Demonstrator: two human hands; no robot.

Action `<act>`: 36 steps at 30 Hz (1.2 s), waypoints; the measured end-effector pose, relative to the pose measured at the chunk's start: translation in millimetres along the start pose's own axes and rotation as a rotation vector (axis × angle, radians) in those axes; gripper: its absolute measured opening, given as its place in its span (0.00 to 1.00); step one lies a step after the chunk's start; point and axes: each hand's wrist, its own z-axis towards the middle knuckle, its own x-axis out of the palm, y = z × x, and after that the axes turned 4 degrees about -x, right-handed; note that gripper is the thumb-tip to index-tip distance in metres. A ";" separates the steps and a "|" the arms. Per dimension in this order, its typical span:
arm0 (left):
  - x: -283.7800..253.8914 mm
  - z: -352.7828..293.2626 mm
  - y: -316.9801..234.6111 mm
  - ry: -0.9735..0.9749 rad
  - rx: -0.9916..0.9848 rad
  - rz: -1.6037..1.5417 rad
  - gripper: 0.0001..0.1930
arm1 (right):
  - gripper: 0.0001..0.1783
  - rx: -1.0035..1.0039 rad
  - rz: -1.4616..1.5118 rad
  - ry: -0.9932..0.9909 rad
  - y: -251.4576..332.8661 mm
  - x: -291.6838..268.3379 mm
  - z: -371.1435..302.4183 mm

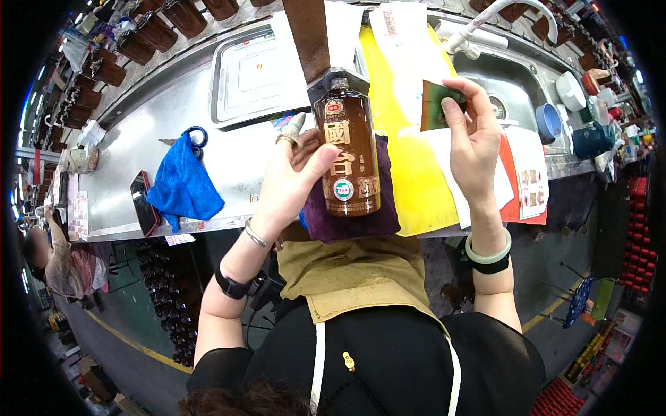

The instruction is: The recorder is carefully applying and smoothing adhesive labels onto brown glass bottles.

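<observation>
A brown glossy bottle (352,163) with gold lettering lies on a folded purple cloth (388,201) in front of me, its neck pointing away. My left hand (298,173) is at the bottle's left side, thumb over its front and other fingers along the edge. A pale pointed cover (293,127) sits on one finger, which sticks up off the bottle. Raised to the right, my right hand (475,128) pinches a small dark green-and-brown sheet (435,105) between thumb and fingers; what it is made of I cannot tell.
Left of the bottle are a blue cloth (182,186), scissors (199,135) and a phone (143,201). Behind stands a metal tray (239,80). Yellow sheet (416,187) and white papers lie right, before a sink (503,76) with a tap (472,31). Another person (66,267) is far left.
</observation>
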 end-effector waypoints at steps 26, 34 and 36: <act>205.5 -67.8 -23.5 1.014 0.665 0.555 0.79 | 0.09 0.225 -0.572 0.451 169.5 -238.4 -131.5; 111.7 -12.3 13.5 0.621 0.373 0.703 0.36 | 0.15 1.059 -0.963 -0.044 11.6 -293.4 -443.6; 74.5 -9.9 13.8 0.461 0.380 0.820 0.31 | 0.14 1.348 -1.006 -0.103 -51.8 -279.9 -500.1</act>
